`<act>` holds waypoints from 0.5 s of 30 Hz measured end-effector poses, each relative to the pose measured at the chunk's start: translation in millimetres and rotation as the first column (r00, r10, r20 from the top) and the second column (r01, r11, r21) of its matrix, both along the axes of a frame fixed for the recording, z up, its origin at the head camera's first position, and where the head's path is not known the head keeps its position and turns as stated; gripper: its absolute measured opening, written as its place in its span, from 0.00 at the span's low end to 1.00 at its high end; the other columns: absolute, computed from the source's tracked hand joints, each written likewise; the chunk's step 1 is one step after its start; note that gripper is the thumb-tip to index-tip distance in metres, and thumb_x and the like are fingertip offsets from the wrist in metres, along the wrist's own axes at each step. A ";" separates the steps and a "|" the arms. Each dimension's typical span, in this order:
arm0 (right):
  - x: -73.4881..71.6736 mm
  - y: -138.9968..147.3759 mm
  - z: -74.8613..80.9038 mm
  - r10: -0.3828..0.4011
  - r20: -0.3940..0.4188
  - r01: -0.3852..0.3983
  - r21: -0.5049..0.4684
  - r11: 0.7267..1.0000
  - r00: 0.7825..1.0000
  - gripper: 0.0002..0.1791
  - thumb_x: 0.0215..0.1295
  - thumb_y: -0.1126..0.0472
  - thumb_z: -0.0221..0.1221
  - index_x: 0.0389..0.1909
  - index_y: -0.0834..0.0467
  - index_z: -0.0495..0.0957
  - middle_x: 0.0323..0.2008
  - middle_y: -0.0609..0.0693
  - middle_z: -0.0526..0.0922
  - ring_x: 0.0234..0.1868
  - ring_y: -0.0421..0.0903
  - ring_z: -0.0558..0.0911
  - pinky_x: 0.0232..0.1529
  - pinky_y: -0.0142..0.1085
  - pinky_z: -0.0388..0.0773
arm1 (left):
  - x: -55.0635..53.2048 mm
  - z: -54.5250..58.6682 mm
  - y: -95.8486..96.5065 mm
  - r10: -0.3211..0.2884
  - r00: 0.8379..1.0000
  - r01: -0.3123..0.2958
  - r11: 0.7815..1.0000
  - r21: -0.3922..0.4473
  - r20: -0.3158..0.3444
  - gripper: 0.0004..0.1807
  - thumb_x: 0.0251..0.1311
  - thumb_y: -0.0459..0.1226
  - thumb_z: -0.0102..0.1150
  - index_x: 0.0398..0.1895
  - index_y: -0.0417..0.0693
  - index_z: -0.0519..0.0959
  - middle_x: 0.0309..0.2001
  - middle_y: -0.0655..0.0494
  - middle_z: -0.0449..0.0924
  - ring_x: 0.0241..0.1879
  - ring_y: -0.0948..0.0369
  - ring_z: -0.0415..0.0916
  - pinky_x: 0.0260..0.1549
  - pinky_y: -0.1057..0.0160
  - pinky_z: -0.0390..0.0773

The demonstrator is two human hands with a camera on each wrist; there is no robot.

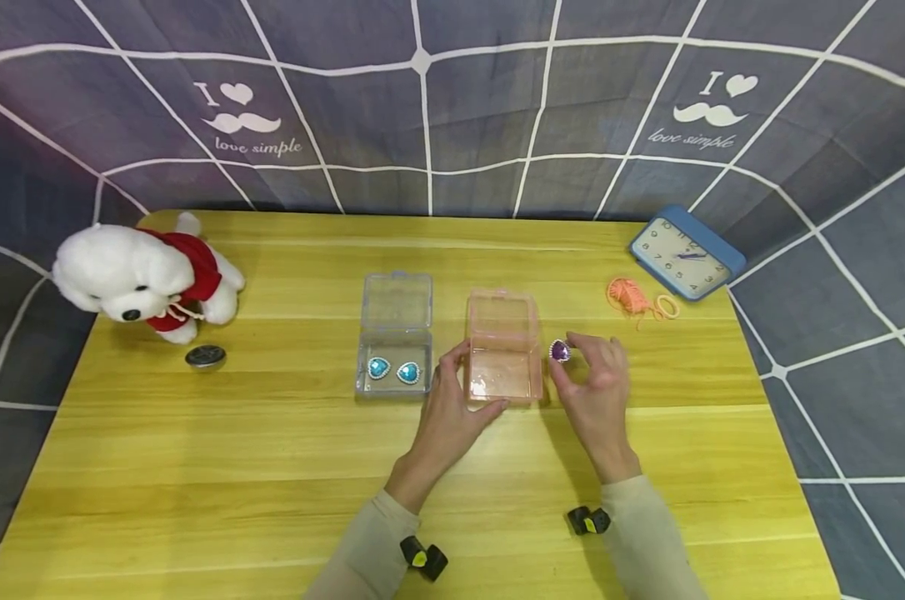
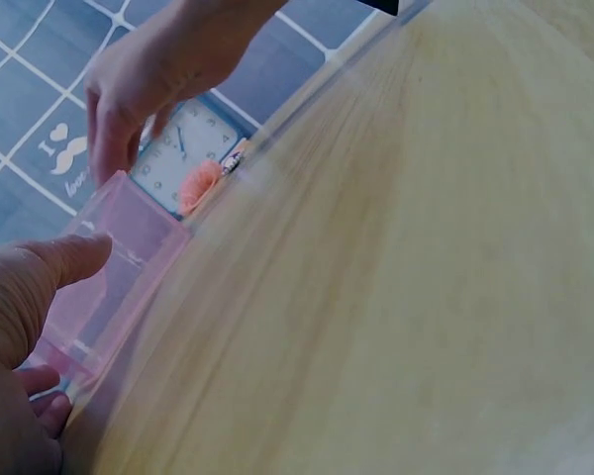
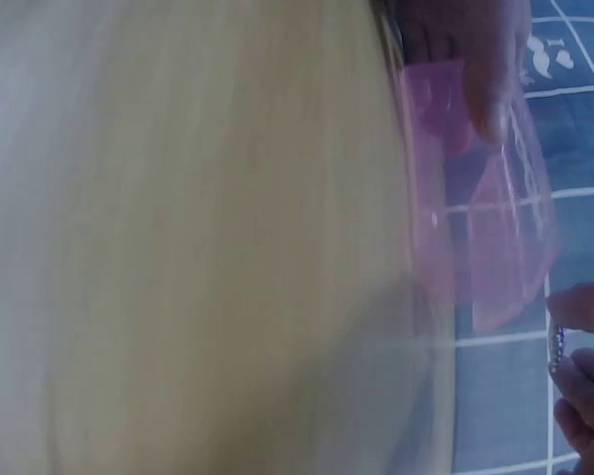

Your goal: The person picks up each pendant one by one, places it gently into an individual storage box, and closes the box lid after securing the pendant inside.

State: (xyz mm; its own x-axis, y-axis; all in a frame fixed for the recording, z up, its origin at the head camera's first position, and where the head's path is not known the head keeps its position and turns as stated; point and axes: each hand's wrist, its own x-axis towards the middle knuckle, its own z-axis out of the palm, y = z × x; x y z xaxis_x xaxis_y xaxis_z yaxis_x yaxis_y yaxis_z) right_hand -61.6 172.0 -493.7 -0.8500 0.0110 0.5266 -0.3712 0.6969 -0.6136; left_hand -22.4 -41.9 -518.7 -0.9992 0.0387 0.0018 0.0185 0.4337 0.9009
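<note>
A pink see-through plastic box [image 1: 504, 374] with its lid raised stands mid-table in the head view. My left hand [image 1: 447, 421] grips it, thumb at the near side and fingers along the left side. The left wrist view shows the thumb against the pink box [image 2: 119, 257]. Just right of the box, my right hand [image 1: 597, 392] pinches a purple heart-shaped gem [image 1: 560, 351] with a silvery beaded rim between thumb and fingertips. In the right wrist view the gem [image 3: 556, 346] appears edge-on. No gem shows inside the pink box.
Left of the pink box, a clear box [image 1: 395, 389] with lid raised holds two blue heart gems [image 1: 408, 372]. A white plush dog [image 1: 145, 275] and dark oval object [image 1: 206, 357] are at left. A blue clock [image 1: 687, 253], orange yarn [image 1: 628, 296] and a ring [image 1: 667, 307] lie at right.
</note>
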 end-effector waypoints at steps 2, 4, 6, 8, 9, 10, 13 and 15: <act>0.3 -5.3 1.6 0.017 -0.009 -0.017 0.003 1.000 1.000 0.22 0.49 0.74 0.78 0.46 0.72 0.84 0.44 0.65 0.88 0.49 0.66 0.83 0.72 0.67 0.65 | -0.6 -0.4 0.1 0.002 1.000 -0.002 1.000 -0.006 -0.001 0.57 0.55 0.44 0.82 0.80 0.47 0.53 0.72 0.41 0.68 0.67 0.42 0.71 0.60 0.40 0.80; 0.6 -10.3 3.3 0.036 -0.010 -0.035 0.003 0.999 0.999 0.23 0.48 0.74 0.79 0.46 0.71 0.84 0.44 0.65 0.88 0.50 0.66 0.83 0.72 0.67 0.65 | -0.9 -0.5 0.1 0.003 1.000 -0.003 1.000 -0.013 0.000 0.57 0.55 0.44 0.82 0.80 0.48 0.53 0.73 0.42 0.68 0.68 0.42 0.71 0.60 0.40 0.80; 0.5 -15.2 4.0 0.048 -0.013 -0.048 0.002 0.999 0.999 0.23 0.47 0.74 0.79 0.47 0.71 0.84 0.45 0.65 0.88 0.51 0.66 0.83 0.71 0.67 0.66 | -0.9 -0.6 -0.1 0.003 1.000 -0.003 1.000 -0.019 0.004 0.57 0.55 0.44 0.82 0.80 0.48 0.53 0.73 0.43 0.68 0.68 0.42 0.71 0.61 0.40 0.80; 0.2 -19.9 4.3 0.059 -0.011 -0.059 -0.007 0.998 0.998 0.24 0.46 0.75 0.79 0.47 0.71 0.84 0.45 0.65 0.88 0.51 0.66 0.83 0.71 0.67 0.67 | -0.9 -0.6 -0.2 0.002 1.000 -0.002 1.000 -0.019 0.008 0.56 0.55 0.45 0.82 0.80 0.48 0.53 0.73 0.43 0.67 0.69 0.42 0.70 0.62 0.40 0.79; 0.0 -22.3 4.1 0.064 -0.011 -0.064 -0.014 0.998 0.998 0.25 0.45 0.76 0.79 0.47 0.71 0.84 0.45 0.65 0.88 0.51 0.66 0.82 0.71 0.67 0.67 | -0.9 -0.6 -0.3 0.000 1.000 0.000 1.000 -0.019 0.006 0.56 0.56 0.45 0.81 0.80 0.48 0.53 0.74 0.43 0.66 0.70 0.42 0.70 0.63 0.40 0.79; -0.1 -24.5 3.6 0.069 -0.013 -0.069 -0.016 0.997 0.998 0.25 0.44 0.76 0.79 0.47 0.71 0.84 0.44 0.65 0.88 0.51 0.66 0.82 0.70 0.67 0.67 | -1.0 -0.5 -0.3 -0.002 1.000 0.002 1.000 -0.018 0.004 0.56 0.56 0.45 0.81 0.80 0.48 0.53 0.74 0.44 0.66 0.70 0.42 0.69 0.63 0.40 0.78; -0.4 -30.9 3.0 0.084 -0.016 -0.085 -0.031 0.996 0.996 0.25 0.44 0.77 0.79 0.47 0.71 0.84 0.44 0.65 0.88 0.50 0.67 0.82 0.69 0.67 0.68 | -0.9 -0.1 -0.3 -0.006 1.000 0.006 1.000 -0.018 0.005 0.56 0.56 0.46 0.81 0.80 0.49 0.52 0.75 0.44 0.65 0.71 0.41 0.68 0.64 0.39 0.78; -0.2 -35.2 3.3 0.096 -0.012 -0.097 -0.041 0.994 0.995 0.25 0.45 0.76 0.79 0.47 0.71 0.84 0.44 0.65 0.88 0.51 0.67 0.82 0.68 0.67 0.69 | -0.7 -0.2 -0.2 -0.006 1.000 0.006 1.000 -0.022 0.009 0.56 0.56 0.47 0.81 0.80 0.49 0.52 0.75 0.44 0.66 0.71 0.42 0.68 0.63 0.39 0.78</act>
State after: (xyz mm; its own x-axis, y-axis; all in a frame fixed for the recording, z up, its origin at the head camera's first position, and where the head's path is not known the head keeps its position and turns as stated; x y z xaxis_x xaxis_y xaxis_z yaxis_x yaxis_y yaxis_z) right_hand -61.8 136.8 -490.4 -0.8428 -0.0487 0.5360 -0.4419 0.6312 -0.6374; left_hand -23.1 -42.0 -519.0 -0.9990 0.0443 -0.0084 0.0126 0.4529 0.8915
